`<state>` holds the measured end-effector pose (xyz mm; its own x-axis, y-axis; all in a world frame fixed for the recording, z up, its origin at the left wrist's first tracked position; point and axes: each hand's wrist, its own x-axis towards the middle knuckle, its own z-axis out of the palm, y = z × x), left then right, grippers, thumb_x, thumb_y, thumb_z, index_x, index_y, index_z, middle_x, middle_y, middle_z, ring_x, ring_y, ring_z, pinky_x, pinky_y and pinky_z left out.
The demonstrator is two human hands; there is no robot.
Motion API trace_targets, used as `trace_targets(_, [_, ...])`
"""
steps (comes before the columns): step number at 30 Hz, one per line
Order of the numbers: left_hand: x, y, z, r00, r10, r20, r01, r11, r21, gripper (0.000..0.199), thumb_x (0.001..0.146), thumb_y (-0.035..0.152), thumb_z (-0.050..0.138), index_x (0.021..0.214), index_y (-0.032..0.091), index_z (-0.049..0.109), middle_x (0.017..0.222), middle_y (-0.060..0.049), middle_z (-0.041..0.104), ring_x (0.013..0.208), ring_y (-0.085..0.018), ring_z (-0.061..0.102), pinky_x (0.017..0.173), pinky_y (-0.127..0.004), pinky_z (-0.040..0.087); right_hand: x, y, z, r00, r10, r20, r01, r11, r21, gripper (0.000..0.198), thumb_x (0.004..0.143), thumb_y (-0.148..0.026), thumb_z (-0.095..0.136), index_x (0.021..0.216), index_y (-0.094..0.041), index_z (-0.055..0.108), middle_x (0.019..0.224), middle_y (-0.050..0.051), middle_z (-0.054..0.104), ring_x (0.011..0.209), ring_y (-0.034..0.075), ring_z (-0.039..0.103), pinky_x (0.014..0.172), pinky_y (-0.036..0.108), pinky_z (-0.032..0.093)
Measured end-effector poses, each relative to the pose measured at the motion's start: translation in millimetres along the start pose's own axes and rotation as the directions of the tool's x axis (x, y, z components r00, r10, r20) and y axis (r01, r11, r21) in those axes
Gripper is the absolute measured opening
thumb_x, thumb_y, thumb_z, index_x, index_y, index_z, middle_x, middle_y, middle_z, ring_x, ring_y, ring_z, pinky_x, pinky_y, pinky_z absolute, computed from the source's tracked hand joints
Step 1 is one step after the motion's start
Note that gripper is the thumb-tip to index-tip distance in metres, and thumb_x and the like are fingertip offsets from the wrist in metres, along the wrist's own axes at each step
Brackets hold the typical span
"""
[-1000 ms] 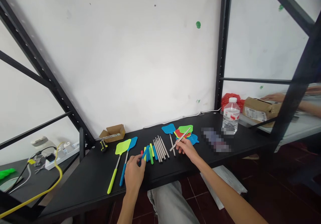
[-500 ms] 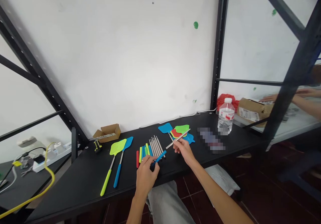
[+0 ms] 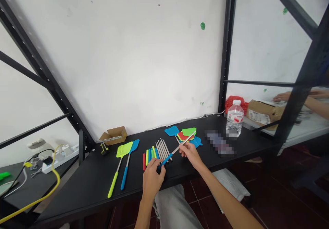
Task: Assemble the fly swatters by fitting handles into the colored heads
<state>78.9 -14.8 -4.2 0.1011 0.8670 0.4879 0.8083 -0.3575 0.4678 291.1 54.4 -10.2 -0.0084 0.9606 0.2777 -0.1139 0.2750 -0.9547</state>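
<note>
My left hand (image 3: 153,178) grips a blue handle sleeve (image 3: 168,158), its upper end pointing up to the right. In my right hand (image 3: 190,154) a thin metal rod (image 3: 190,137) is pinched; its lower end meets the sleeve's upper end, in line with it. How far in the rod sits cannot be seen. Beside my left hand lie several coloured handle sleeves (image 3: 147,157) and a row of metal rods (image 3: 161,149). Behind my right hand are loose fly swatter heads: blue (image 3: 171,130), green (image 3: 189,131), red (image 3: 182,136) and others.
Two whole fly swatters, yellow-green (image 3: 113,184) and blue (image 3: 124,178), lie left on the black table (image 3: 84,184). Farther back are a small cardboard box (image 3: 115,140) and a black-yellow clip (image 3: 104,149). A water bottle (image 3: 234,119) stands right, near a blurred item (image 3: 220,142). Another person's hand (image 3: 282,96) shows beyond.
The metal rod and the blue sleeve have come together end to end and now lie in one line; before, a small gap separated them. The view has shifted slightly.
</note>
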Motion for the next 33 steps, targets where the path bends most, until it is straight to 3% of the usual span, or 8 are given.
trace_targets(16, [-0.6, 2.8, -1.6, 1.000, 0.000, 0.000, 0.000, 1.000, 0.013, 0.028, 0.092, 0.031, 0.045, 0.105, 0.024, 0.068, 0.099, -0.005, 0.064, 0.077, -0.017, 0.061, 0.065, -0.026, 0.047, -1.3, -0.4, 2.0, 0.999, -0.030, 0.023, 0.031, 0.999, -0.035, 0.027, 0.082, -0.044, 0.062, 0.081, -0.017, 0.062, 0.065, 0.000, 0.059, 0.053, 0.012, 0.052, 0.049, 0.024, 0.038])
trace_targets(33, [-1.7, 3.4, -3.0, 0.999, 0.034, -0.022, -0.034, 0.999, -0.004, 0.025, 0.093, 0.028, 0.046, 0.104, 0.024, 0.068, 0.099, -0.004, 0.065, 0.081, -0.017, 0.064, 0.064, -0.023, 0.047, -6.2, -0.2, 9.5, 0.977, -0.079, 0.197, 0.092, 0.994, -0.058, 0.027, 0.081, -0.044, 0.065, 0.084, -0.018, 0.069, 0.067, 0.001, 0.058, 0.061, 0.017, 0.054, 0.053, 0.026, 0.043])
